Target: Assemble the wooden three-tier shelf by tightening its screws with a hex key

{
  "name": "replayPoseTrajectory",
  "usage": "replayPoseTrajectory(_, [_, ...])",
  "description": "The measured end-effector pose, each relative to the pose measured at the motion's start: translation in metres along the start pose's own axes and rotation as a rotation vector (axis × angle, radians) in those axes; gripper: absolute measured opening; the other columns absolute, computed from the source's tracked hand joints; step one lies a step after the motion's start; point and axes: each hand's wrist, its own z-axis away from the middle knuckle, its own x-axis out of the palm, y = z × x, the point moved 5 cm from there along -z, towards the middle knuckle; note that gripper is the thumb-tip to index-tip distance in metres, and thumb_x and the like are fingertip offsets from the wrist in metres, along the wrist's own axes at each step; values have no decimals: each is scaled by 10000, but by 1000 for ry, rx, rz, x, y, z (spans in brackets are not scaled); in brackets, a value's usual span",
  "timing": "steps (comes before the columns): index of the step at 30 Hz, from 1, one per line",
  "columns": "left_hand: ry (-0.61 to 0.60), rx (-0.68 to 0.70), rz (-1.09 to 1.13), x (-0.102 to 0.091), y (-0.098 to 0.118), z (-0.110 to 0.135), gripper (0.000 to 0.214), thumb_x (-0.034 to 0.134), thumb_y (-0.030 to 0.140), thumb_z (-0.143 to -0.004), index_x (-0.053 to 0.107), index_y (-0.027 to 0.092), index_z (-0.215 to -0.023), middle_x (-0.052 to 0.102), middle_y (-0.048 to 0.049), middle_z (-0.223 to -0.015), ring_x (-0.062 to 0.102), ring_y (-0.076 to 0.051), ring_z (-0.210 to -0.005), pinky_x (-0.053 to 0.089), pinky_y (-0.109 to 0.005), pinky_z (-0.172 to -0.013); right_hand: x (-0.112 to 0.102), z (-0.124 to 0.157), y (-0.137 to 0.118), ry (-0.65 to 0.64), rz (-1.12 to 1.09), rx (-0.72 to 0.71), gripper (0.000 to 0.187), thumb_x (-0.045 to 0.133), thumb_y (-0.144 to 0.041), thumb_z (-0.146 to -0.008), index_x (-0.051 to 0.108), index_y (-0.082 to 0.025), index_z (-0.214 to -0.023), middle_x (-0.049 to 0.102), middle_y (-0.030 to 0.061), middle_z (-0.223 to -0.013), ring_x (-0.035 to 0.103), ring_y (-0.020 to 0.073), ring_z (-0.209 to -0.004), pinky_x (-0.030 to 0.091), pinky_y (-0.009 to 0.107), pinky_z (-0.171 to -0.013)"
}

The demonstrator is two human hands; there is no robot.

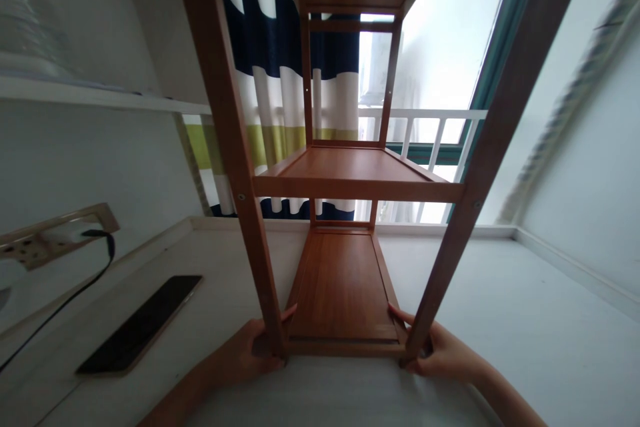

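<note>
A brown wooden shelf rack (358, 189) stands upright right in front of me on a white surface, its top running out of view. Three shelf boards show, one above another, with nothing lying on the lower two. My left hand (257, 350) is closed round the foot of the left front post, its index finger reaching over the bottom board. On the other side my right hand (437, 352) grips the base of the right front post in the same way, with a finger on the edge of the bottom board.
A black phone (143, 323) lies flat on the white surface at left. Beside it, a power strip (55, 237) with a plugged-in black cable (95, 273) is on the wall. Behind the rack are a striped curtain (270, 97), a white railing (435, 115) and a window.
</note>
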Motion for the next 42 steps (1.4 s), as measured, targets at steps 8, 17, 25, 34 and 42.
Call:
replayPoseTrajectory(8, [-12,0,-13,0,0,0,844,627,490,-729,248,187,-1419,616,-103,-1112,536,-295,-1055,439,-410,-915,-1,0,-1,6,23,-28,904,644,-164,-576,282,-168,-1405,588,-10,-792,506,155,-722,439,272,-712])
replayPoseTrajectory(17, [-19,-18,-52,-1,-1,1,791,623,430,-755,258,195,-1416,642,-84,-1055,566,-274,-1014,432,-409,-926,-1,1,-2,8,25,-30,890,641,-185,-596,277,-162,-1407,572,-1,-821,483,145,-715,424,261,-683])
replayPoseTrajectory(25, [-1,-2,-64,-3,-3,1,773,636,450,-734,302,239,-1399,396,-78,-1421,413,-328,-1229,361,-438,-996,-1,0,-2,1,36,-44,898,639,-166,-584,278,-162,-1406,569,-6,-795,496,145,-719,446,263,-694])
replayPoseTrajectory(34, [11,9,-75,-4,-3,2,752,625,429,-753,303,216,-1399,385,-107,-1424,477,-315,-1170,391,-416,-976,-2,1,-1,-15,50,-52,902,648,-171,-598,259,-170,-1412,598,12,-882,525,155,-773,455,278,-750])
replayPoseTrajectory(42, [15,12,-102,-4,-4,3,839,664,424,-715,255,217,-1417,508,-109,-1319,498,-317,-1136,375,-446,-985,-4,1,-1,-37,35,-52,942,706,-256,-610,236,-127,-1416,612,70,-995,549,219,-920,422,335,-875])
